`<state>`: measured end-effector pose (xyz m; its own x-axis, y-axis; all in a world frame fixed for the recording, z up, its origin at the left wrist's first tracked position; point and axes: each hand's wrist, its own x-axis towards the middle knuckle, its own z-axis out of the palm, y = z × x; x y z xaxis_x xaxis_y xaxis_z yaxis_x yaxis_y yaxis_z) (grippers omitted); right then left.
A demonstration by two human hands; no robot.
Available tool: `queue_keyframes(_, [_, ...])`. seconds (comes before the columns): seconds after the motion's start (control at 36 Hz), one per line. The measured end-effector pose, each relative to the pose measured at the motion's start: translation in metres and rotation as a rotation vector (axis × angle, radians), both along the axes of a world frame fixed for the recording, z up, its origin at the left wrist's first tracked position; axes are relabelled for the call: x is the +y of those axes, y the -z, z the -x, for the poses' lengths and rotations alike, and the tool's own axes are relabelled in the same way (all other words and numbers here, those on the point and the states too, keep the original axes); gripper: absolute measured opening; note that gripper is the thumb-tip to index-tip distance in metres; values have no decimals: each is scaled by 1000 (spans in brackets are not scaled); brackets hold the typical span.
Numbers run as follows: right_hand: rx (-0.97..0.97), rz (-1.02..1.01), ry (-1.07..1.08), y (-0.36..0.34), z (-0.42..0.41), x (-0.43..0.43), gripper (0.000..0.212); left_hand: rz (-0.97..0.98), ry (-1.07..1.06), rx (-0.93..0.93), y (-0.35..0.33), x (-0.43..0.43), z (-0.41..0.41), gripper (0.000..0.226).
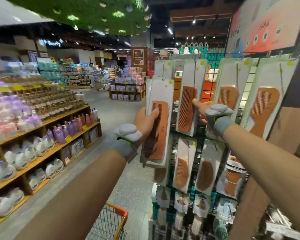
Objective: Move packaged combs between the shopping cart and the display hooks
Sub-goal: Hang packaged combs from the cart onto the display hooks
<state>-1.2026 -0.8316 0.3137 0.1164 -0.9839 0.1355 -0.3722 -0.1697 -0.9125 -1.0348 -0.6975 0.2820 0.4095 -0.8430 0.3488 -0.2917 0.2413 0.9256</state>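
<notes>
Head, left hand [145, 122] gripping packaged comb [160, 132] mid-length, right hand [202, 110] pinching hanging comb [186, 108]

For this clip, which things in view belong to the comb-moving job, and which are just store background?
Job: left hand holding comb packs; right hand gripping a hanging comb pack; wire display rack; shopping cart.
Background: bottle shelves; gift-box stand; green ceiling decoration.
</notes>
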Motion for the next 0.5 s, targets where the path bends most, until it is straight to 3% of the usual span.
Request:
queue_keyframes(0.14, [-74, 3, 0, 6, -7, 16, 29, -54, 56, 78, 4, 0, -5, 20])
queue_keyframes(0.31, [-301, -101, -156, 17, -24, 77, 26, -98, 102, 178, 10, 2, -6, 28])
queue_keyframes(0.39, [-289, -97, -247, 24, -28, 101, 23, -115, 117, 207, 11, 4, -4, 35])
queue_keyframes(0.5, [-176, -35, -194, 33, -31, 114, 28, -105, 113, 226, 13, 6, -3, 43])
